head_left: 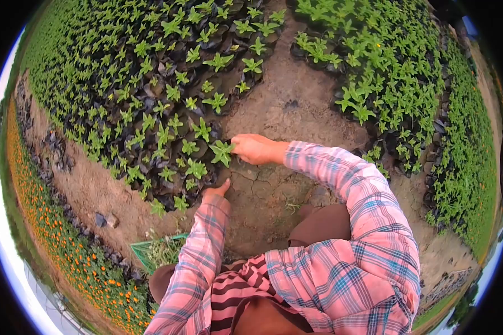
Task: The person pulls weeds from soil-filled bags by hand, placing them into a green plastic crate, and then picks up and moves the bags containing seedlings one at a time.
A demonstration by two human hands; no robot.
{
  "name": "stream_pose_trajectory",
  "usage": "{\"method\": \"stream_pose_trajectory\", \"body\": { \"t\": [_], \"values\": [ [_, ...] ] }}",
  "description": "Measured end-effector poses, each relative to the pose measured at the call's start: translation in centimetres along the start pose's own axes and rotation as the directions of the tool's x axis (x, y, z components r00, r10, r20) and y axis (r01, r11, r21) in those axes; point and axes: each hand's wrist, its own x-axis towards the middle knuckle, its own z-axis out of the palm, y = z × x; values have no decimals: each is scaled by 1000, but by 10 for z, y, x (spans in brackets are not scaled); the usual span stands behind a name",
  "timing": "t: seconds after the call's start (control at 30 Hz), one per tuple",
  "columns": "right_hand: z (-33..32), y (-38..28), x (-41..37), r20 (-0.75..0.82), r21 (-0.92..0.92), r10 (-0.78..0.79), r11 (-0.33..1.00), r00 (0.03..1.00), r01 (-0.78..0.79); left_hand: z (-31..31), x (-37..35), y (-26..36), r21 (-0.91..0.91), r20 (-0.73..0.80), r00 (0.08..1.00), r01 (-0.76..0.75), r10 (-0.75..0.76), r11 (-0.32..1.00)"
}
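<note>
My right hand [252,148] reaches in from the right to a green leafy seedling [222,153] at the edge of the bed. Its fingers are curled together at the seedling's right side; whatever lies between them is hidden. Lower down, my left hand [216,192] is beside the dark plastic grow bags [194,192] at the corner of the bed. Its thumb points up and stands apart, while the other fingers are mostly out of sight. Another small seedling [196,168] grows in a bag between the two hands.
A bare soil path [288,95] runs between the left bed and a second block of seedlings [399,84]. By my left knee is a green mesh container [145,254] with pulled weeds [166,249]. Orange flowers [75,254] line the far left. Small stones [100,219] lie on the soil.
</note>
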Motion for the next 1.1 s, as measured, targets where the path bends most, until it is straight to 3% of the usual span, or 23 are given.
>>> {"method": "stream_pose_trajectory", "body": {
  "t": [0.03,0.07,0.1,0.17,0.23,0.3,0.33,0.37,0.43,0.47,0.53,0.6,0.7,0.8,0.87,0.93,1.0,1.07,1.1],
  "values": [
    [-10,6,-3,-1,-5,7,1000,1000,-7,6,2,-1,160,-212,977,10,25,987],
    [-27,11,-7,-294,23,97,995,951,-94,11,4,-2,121,-222,975,29,-2,992],
    [-43,19,-14,-552,73,180,983,815,-168,11,5,-1,119,-207,978,28,-3,993],
    [-78,60,-32,-710,34,327,901,624,-433,7,-1,-1,121,-178,984,27,-5,992],
    [-115,83,-52,-751,-4,471,697,463,-717,12,3,-5,104,-202,979,21,0,994],
    [-136,105,-63,-758,-10,548,534,355,-845,16,17,-12,225,-229,972,2,51,974],
    [-141,113,-64,-749,23,590,477,301,-879,16,21,-10,234,-211,977,59,-8,971],
    [-144,123,-65,-750,26,591,475,298,-879,16,21,-9,236,-212,977,58,-6,970],
    [-143,145,-65,-682,-80,622,461,386,-884,16,22,-9,247,-220,975,78,-23,966],
    [-144,148,-62,-714,-137,557,481,423,-866,17,25,-12,252,-224,974,84,-27,964],
    [-151,156,-58,-676,-178,590,452,442,-874,19,32,-19,217,-214,975,-3,51,976],
    [-150,161,-52,-660,-277,566,427,493,-861,19,34,-21,190,-217,976,11,31,982],
    [-149,174,-53,-674,-283,540,442,504,-851,20,35,-19,185,-231,973,41,3,982],
    [-152,172,-62,-706,-228,460,572,539,-788,20,33,-23,226,-227,969,-47,100,973],
    [-147,152,-67,-719,-195,432,627,544,-755,17,31,-21,253,-213,974,-28,84,967],
    [-142,122,-74,-645,-124,448,737,618,-664,16,30,-16,285,-189,980,-8,64,959],
    [-131,86,-72,-602,-91,305,892,738,-443,16,37,-18,288,-139,990,64,-25,956],
    [-113,72,-63,-446,-156,232,931,864,-331,14,32,-21,258,-152,988,19,22,966],
    [-110,56,-52,-274,-253,257,911,927,-327,14,29,-19,230,-165,983,-37,76,973]
  ]
}}
